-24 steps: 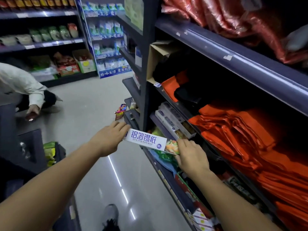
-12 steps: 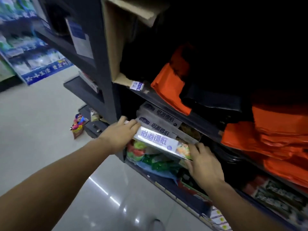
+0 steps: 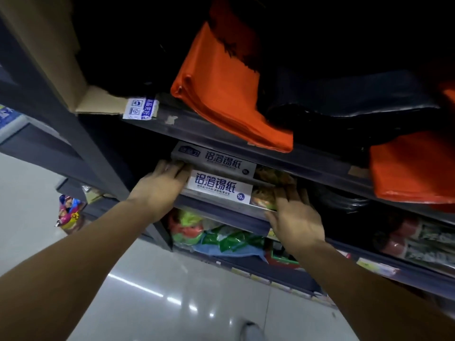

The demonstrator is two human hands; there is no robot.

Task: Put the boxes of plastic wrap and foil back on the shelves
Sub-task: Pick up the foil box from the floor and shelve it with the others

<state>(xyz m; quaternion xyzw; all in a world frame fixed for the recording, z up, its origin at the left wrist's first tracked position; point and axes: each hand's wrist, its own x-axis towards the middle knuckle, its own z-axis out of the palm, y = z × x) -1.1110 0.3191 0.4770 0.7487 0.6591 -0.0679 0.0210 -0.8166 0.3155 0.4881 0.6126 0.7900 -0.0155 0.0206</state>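
Dim store aisle, dark metal shelves [image 3: 246, 141] tilted in view, glossy pale floor [image 3: 172, 291] with light streaks below. Both arms reach forward and up into the middle shelf. Left hand [image 3: 160, 187] wraps the left end of a white foil box [image 3: 219, 189], fingers curled over the end and touching the grey box [image 3: 216, 159] stacked just behind and above it. Right hand [image 3: 294, 217] lies flat, fingers spread, palm against the box's right end with the food picture. White box sits at the front edge of the shelf, long side out, held between the two hands. Orange bags [image 3: 221, 89] and black bags [image 3: 344, 94] are piled on the shelf above, with a cardboard box [image 3: 81, 77] at upper left. Green packets [image 3: 221, 238] lie on the shelf below. Colourful pack [image 3: 69, 212] sits low at the left. Shoe tip [image 3: 251, 329] at bottom.
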